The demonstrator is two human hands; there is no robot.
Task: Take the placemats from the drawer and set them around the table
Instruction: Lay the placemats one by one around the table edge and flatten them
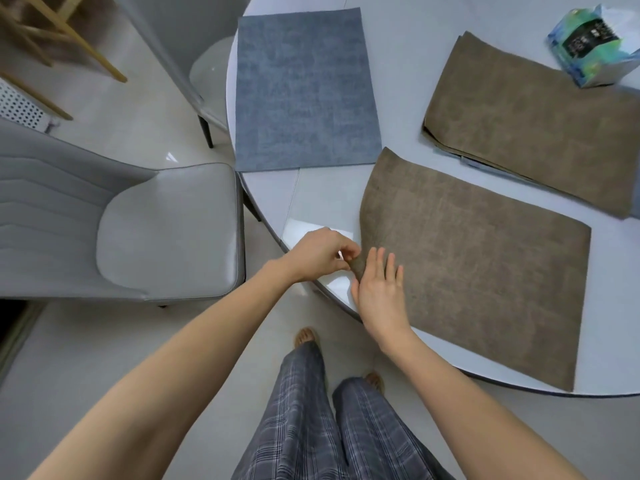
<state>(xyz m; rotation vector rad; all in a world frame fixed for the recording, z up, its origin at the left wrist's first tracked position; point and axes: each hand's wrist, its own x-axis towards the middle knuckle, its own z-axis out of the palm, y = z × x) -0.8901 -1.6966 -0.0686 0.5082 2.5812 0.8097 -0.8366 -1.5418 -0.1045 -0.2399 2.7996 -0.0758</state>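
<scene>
**Brown placemat held at its near-left corner, table edge**

Left hand (320,252) pinches the near-left corner of the brown placemat (485,282), fingers curled round the lifted corner just past the table (332,188) rim. Right hand (381,289) lies flat on the same mat right beside that corner, fingers straight and together, pressing the fabric down. The rest of the mat lies flat on the round white table, stretching away to the right of both hands. Blue placemat (304,88) lies flat further up the left rim, apart from the brown one. Stack of brown placemats (540,123) sits beyond, toward the table centre, beside a tissue box (592,46). Grey chair (138,226) stands left of the table.
</scene>
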